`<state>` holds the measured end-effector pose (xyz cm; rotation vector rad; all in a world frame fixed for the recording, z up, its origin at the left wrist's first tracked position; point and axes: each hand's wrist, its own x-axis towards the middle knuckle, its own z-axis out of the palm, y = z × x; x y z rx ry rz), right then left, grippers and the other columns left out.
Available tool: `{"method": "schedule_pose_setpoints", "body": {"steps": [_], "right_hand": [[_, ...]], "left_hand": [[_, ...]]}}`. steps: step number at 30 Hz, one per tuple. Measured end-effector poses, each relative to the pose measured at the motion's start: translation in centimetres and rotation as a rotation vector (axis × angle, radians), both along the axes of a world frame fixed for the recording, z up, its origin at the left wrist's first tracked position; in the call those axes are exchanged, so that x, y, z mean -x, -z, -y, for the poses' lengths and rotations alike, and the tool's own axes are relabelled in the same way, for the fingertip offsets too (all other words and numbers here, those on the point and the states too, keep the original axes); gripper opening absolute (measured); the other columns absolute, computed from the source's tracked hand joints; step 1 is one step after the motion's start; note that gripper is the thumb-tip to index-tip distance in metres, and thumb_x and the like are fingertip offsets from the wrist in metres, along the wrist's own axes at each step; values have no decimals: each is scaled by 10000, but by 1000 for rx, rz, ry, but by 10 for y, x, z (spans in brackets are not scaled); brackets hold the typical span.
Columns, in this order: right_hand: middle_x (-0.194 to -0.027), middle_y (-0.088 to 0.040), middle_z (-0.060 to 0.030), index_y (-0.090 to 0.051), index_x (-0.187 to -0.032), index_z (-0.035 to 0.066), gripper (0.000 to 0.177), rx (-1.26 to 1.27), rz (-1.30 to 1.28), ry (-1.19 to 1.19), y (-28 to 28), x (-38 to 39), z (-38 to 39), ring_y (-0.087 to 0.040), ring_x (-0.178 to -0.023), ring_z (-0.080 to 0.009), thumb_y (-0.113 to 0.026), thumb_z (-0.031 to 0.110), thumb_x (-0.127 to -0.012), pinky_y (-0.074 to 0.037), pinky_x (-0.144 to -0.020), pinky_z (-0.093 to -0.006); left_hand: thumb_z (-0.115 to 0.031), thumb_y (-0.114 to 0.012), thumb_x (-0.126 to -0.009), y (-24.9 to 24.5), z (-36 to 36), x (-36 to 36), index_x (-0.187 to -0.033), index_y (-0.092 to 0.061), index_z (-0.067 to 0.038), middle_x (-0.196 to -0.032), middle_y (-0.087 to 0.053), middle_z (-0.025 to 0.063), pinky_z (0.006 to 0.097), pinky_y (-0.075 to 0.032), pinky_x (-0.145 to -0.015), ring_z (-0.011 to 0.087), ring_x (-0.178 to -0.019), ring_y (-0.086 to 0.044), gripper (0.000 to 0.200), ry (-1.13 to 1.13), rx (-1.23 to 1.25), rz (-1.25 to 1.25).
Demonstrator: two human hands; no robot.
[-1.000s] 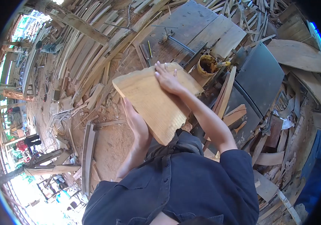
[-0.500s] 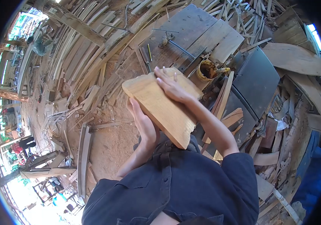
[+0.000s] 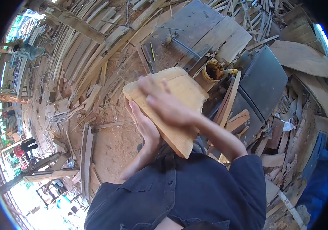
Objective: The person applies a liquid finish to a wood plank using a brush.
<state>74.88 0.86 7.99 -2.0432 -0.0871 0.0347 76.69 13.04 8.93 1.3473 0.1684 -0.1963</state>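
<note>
A thick, pale wooden board (image 3: 183,86) with one rough, jagged end is held up in front of my body, tilted. My left hand (image 3: 145,124) grips its long left edge from the side and below. Across the board's upper face lies my right hand (image 3: 168,103), blurred, with its fingers spread toward the far left corner and nothing held in it. The underside of the board is hidden.
Beyond the board is a worktable (image 3: 191,23) with a metal bar clamp (image 3: 187,48). A stained yellow pot (image 3: 211,73) holds a brush. Dark panels (image 3: 263,82) lean at the right. Long wood strips (image 3: 87,50) are piled at the left.
My right hand has slid across the board toward its near left edge. The board has tilted slightly, showing more of its upper face. My left hand keeps its hold.
</note>
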Motion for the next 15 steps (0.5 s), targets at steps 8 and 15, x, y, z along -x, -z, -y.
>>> {"method": "schedule_pose_setpoints", "body": {"steps": [8, 15], "right_hand": [[-1761, -128, -98, -187, -1677, 85, 577, -24, -110, 119, 73, -39, 35, 3, -1632, -269, -236, 291, -1140, 96, -1289, -512], [-1730, -238, -130, -270, -1648, 53, 592, -82, 163, -42, -22, -1, -14, -73, -1627, -322, -307, 331, -1128, 33, -1296, -526]], "left_hand": [[-427, -318, -1153, -7, 3, 0, -1514, -394, -44, -1451, -514, 148, 396, -378, -1164, 258, -1344, -512, 532, 11, 21, -17], [-412, -312, -1152, -2, -4, 6, -1574, -333, -33, -1562, -388, 168, 405, -328, -1202, 275, -1435, -414, 567, 103, -190, 241]]}}
